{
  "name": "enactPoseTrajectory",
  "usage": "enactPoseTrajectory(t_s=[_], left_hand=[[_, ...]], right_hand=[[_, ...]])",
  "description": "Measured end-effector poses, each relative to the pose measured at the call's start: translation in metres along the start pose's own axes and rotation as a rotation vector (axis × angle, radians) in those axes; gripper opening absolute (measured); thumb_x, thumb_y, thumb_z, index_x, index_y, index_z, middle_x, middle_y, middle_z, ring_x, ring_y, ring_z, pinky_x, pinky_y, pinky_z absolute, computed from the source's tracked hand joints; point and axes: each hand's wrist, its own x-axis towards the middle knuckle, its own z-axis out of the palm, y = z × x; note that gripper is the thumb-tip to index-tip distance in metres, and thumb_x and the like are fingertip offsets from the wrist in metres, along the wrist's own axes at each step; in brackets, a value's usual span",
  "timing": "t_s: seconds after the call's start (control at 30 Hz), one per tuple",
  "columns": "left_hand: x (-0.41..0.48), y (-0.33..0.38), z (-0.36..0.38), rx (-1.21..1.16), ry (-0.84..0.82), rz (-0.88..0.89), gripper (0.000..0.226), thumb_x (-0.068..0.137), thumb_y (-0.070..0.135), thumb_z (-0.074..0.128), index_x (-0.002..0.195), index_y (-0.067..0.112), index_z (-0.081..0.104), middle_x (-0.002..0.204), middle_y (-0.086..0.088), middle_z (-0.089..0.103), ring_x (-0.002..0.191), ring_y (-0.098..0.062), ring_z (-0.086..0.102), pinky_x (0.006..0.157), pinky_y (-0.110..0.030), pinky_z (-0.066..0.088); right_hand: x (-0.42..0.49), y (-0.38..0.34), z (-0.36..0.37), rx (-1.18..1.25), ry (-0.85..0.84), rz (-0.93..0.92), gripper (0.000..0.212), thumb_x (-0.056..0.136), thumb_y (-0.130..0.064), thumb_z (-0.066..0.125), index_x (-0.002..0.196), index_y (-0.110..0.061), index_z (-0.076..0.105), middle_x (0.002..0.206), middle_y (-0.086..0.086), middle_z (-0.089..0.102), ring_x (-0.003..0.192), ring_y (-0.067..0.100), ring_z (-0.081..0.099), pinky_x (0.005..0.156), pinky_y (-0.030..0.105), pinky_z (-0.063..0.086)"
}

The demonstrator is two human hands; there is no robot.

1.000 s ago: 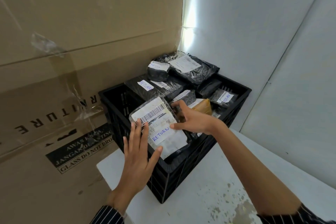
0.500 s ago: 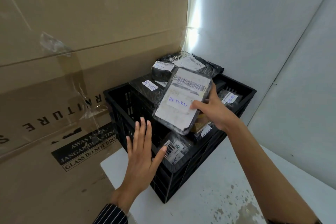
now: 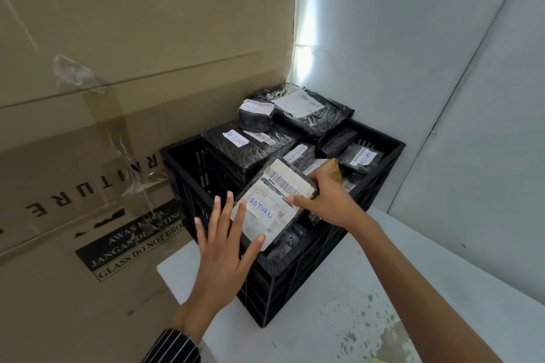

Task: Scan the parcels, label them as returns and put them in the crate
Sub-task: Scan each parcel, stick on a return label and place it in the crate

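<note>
Lower parcel (image 3: 283, 250) mostly hidden under held parcel (image 3: 274, 200); cardboard box (image 3: 118, 38) cropped

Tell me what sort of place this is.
Probably a warehouse returns corner: a black crate heaped with wrapped parcels marked RETURN, beside a big cardboard carton with a glass warning.

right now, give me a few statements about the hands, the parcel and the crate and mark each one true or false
1. The right hand grips a parcel labelled RETURN. True.
2. The crate is blue. False: it is black.
3. The left hand is a closed fist. False: its fingers are straight and spread at the parcel's near edge.
4. A cardboard box stands left of the crate. True.
5. Nothing else is in the crate. False: several wrapped parcels lie in it.
</note>
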Motion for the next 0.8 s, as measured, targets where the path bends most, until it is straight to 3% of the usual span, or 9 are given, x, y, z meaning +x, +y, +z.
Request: enactPoseTrajectory(t_s=[0.07, 0.17, 0.23, 0.33, 0.47, 0.63, 0.73, 0.8], left_hand=[[0.001, 0.003, -0.003, 0.021, 0.004, 0.021, 0.084, 0.086, 0.075, 0.001, 0.151, 0.025, 0.015, 0.159, 0.010, -0.001, 0.144, -0.008, -0.018, 0.110, -0.036, -0.029], [0.004, 0.020, -0.007, -0.075, 0.007, 0.074, 0.082, 0.087, 0.074, 0.011, 0.146, 0.023, 0.033, 0.156, 0.011, 0.018, 0.146, -0.006, -0.003, 0.111, -0.034, -0.027], [0.006, 0.037, -0.008, -0.161, -0.012, 0.116, 0.073, 0.087, 0.072, 0.023, 0.138, 0.025, 0.046, 0.152, 0.012, 0.029, 0.145, -0.004, 0.007, 0.115, -0.031, -0.021], [0.008, 0.067, -0.002, -0.263, -0.065, 0.175, 0.049, 0.088, 0.058, 0.039, 0.123, 0.029, 0.058, 0.143, 0.016, 0.039, 0.139, 0.000, 0.022, 0.117, -0.027, 0.006], [0.003, 0.105, 0.024, -0.373, -0.173, 0.238, 0.025, 0.093, 0.039, 0.053, 0.112, 0.027, 0.063, 0.122, 0.018, 0.050, 0.120, 0.001, 0.040, 0.101, -0.023, 0.032], [-0.018, 0.149, 0.081, -0.473, -0.432, 0.344, 0.032, 0.089, 0.051, 0.043, 0.099, 0.029, 0.064, 0.102, 0.019, 0.055, 0.102, -0.001, 0.054, 0.089, -0.023, 0.044], [-0.037, 0.176, 0.126, -0.475, -0.604, 0.397, 0.012, 0.093, 0.040, 0.051, 0.095, 0.035, 0.061, 0.098, 0.019, 0.055, 0.099, 0.001, 0.054, 0.089, -0.024, 0.044], [-0.049, 0.191, 0.152, -0.476, -0.712, 0.407, 0.008, 0.095, 0.031, 0.054, 0.097, 0.034, 0.060, 0.100, 0.019, 0.055, 0.100, 0.001, 0.052, 0.088, -0.020, 0.041]], right_hand=[[-0.007, 0.004, 0.000, 0.080, 0.070, -0.016, 0.053, 0.079, -0.048, 0.069, 0.115, -0.016, 0.047, 0.109, -0.003, 0.060, 0.099, 0.014, 0.059, 0.088, 0.036, 0.050], [-0.028, 0.010, -0.004, 0.189, 0.228, -0.098, 0.031, 0.086, -0.033, 0.066, 0.112, -0.019, 0.055, 0.108, -0.009, 0.059, 0.098, 0.001, 0.056, 0.080, 0.010, 0.042], [-0.050, 0.018, -0.008, 0.244, 0.321, -0.120, 0.021, 0.089, -0.025, 0.065, 0.108, -0.022, 0.057, 0.105, -0.012, 0.060, 0.095, -0.004, 0.055, 0.078, 0.005, 0.040], [-0.086, 0.040, -0.013, 0.279, 0.416, -0.100, 0.014, 0.089, -0.020, 0.064, 0.103, -0.021, 0.061, 0.099, -0.014, 0.063, 0.096, -0.003, 0.058, 0.083, 0.008, 0.042], [-0.142, 0.080, -0.018, 0.265, 0.502, -0.010, 0.007, 0.090, -0.013, 0.062, 0.093, -0.019, 0.064, 0.092, -0.013, 0.067, 0.090, 0.002, 0.062, 0.081, 0.013, 0.046], [-0.223, 0.139, -0.016, 0.245, 0.598, 0.219, 0.015, 0.089, -0.009, 0.063, 0.083, -0.023, 0.063, 0.078, -0.008, 0.067, 0.075, 0.013, 0.063, 0.072, 0.022, 0.049], [-0.272, 0.172, -0.019, 0.255, 0.649, 0.379, 0.015, 0.091, -0.010, 0.060, 0.083, -0.023, 0.062, 0.077, -0.005, 0.066, 0.076, 0.017, 0.062, 0.071, 0.022, 0.048], [-0.299, 0.189, -0.022, 0.251, 0.672, 0.468, 0.017, 0.092, -0.011, 0.059, 0.083, -0.025, 0.061, 0.079, -0.008, 0.066, 0.077, 0.010, 0.061, 0.070, 0.017, 0.046]])
